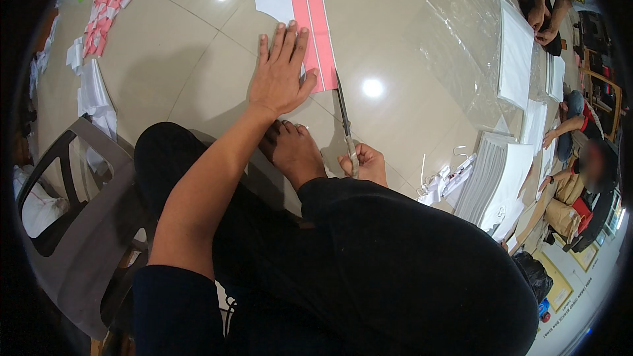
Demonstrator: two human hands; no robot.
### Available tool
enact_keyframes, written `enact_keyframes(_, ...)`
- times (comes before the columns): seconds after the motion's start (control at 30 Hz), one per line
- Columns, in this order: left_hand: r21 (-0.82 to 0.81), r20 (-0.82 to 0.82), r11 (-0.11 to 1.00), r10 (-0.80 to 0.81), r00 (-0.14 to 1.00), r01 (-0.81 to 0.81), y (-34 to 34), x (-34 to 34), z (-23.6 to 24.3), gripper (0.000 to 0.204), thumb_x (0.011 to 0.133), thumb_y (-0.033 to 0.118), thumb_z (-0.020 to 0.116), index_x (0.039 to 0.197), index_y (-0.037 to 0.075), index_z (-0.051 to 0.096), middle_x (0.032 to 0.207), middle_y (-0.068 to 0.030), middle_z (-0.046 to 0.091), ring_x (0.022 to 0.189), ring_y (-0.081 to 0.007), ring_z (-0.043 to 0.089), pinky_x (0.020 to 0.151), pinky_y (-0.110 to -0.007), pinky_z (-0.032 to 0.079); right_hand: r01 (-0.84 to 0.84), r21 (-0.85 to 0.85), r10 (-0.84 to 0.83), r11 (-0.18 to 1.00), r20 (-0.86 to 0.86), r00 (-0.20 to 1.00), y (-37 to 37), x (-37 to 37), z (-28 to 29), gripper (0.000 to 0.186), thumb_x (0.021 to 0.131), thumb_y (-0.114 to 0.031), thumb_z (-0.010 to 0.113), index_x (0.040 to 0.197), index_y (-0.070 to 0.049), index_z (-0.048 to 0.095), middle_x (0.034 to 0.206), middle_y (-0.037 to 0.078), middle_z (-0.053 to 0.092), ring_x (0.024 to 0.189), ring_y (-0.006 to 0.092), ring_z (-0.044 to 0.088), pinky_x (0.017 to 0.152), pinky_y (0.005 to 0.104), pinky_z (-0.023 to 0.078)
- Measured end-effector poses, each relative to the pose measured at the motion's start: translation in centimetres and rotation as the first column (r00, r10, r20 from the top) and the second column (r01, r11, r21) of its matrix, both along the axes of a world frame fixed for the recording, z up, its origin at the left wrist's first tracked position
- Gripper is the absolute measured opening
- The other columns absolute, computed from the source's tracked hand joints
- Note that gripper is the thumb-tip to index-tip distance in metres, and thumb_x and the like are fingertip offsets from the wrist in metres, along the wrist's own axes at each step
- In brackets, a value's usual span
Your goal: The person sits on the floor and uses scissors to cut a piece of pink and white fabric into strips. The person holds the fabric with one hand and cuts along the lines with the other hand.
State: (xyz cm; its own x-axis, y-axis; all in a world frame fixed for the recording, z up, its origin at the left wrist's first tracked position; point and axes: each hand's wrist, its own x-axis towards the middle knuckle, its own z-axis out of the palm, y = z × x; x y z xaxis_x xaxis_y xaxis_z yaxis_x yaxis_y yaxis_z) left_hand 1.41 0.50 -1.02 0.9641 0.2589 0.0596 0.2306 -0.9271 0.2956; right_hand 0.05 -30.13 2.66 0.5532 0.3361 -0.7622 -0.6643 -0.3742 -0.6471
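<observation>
The pink-and-white sheet (316,33) lies on the tiled floor (395,125) ahead of our feet, its near end just beyond our bare foot (300,151) and its far end running out of view. Our scissors (346,118) meet its right edge close to that near end, the blades pointing away from us; we cannot tell how far they are parted.

Our left hand (280,79) is laid flat across the sheet's left side, fingers nearly straight and the thumb out over the pink. Our right hand (369,163) is curled around the scissors' handles, though our knee hides part of it, so we cannot tell how hard it squeezes.

The likeliest trouble, we judge, is a wandering cut: the blades sit close to the pink border, and a small twist of the right wrist could carry them inward or off the edge. The floor looks glossy, so too light a left palm might let the sheet skid or buckle. The thumb points toward the blades, and the foot rests near them too; a slip could nick either.

Further out, scraps (105,16) lie to the left, a chair (99,184) stands beside us, and clear plastic (455,46) and stacked white sheets (488,171) spread rightward, well apart from the blades.
</observation>
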Motion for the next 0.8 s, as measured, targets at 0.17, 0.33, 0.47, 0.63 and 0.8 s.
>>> enact_keyframes(0.17,0.005,-0.016,1.000,-0.003,1.000,0.004,0.0,0.0,0.0,0.087,0.110,0.053,0.053,0.178,0.004,0.027,0.183,-0.0244,0.028,0.170,-0.0452,0.025,0.137,-0.067,0.014,-0.006,-0.007,0.006,1.000,0.001,1.000,0.1,0.1,0.1,0.027,0.098,-0.006,0.085,0.086,-0.007,0.061,0.073,-0.001,0.065,0.059,0.0052,0.055,0.054,0.0259,0.040)
enact_keyframes(0.33,0.002,0.001,1.000,0.009,1.000,-0.009,-0.1,0.0,-0.1,0.085,0.108,0.051,0.053,0.175,0.003,0.034,0.182,-0.0233,0.030,0.170,-0.0419,0.025,0.138,-0.066,0.015,-0.009,-0.011,0.009,1.000,0.006,1.000,0.2,0.2,0.1,0.027,0.098,-0.007,0.085,0.086,-0.007,0.061,0.073,-0.001,0.065,0.058,0.0056,0.055,0.053,0.0262,0.040)
enact_keyframes(0.47,-0.002,0.006,1.000,0.008,1.000,-0.008,-0.1,0.1,-0.1,0.085,0.108,0.052,0.053,0.175,0.004,0.035,0.182,-0.0234,0.030,0.170,-0.0420,0.025,0.138,-0.065,0.015,-0.008,-0.015,0.009,1.000,0.016,1.000,0.2,0.2,-0.1,0.027,0.098,-0.008,0.085,0.086,-0.007,0.061,0.072,0.000,0.065,0.057,0.0060,0.055,0.052,0.0264,0.040)
enact_keyframes(0.63,-0.019,0.014,1.000,-0.007,1.000,0.008,0.0,0.0,0.0,0.088,0.109,0.053,0.055,0.177,0.004,0.029,0.181,-0.0256,0.030,0.169,-0.0462,0.026,0.137,-0.067,0.017,-0.005,-0.021,0.005,1.000,0.030,1.000,0.4,0.1,-0.3,0.027,0.098,-0.009,0.085,0.086,-0.007,0.061,0.072,0.000,0.065,0.056,0.0064,0.055,0.051,0.0267,0.040)
enact_keyframes(0.8,-0.025,0.035,1.000,-0.009,0.999,0.010,0.0,0.0,0.0,0.088,0.108,0.052,0.057,0.176,0.003,0.031,0.181,-0.0259,0.031,0.169,-0.0454,0.027,0.137,-0.067,0.017,0.002,-0.036,-0.001,0.999,0.013,1.000,1.1,0.3,0.1,0.027,0.098,-0.008,0.085,0.087,-0.007,0.061,0.071,0.000,0.065,0.056,0.0069,0.055,0.051,0.0271,0.041)
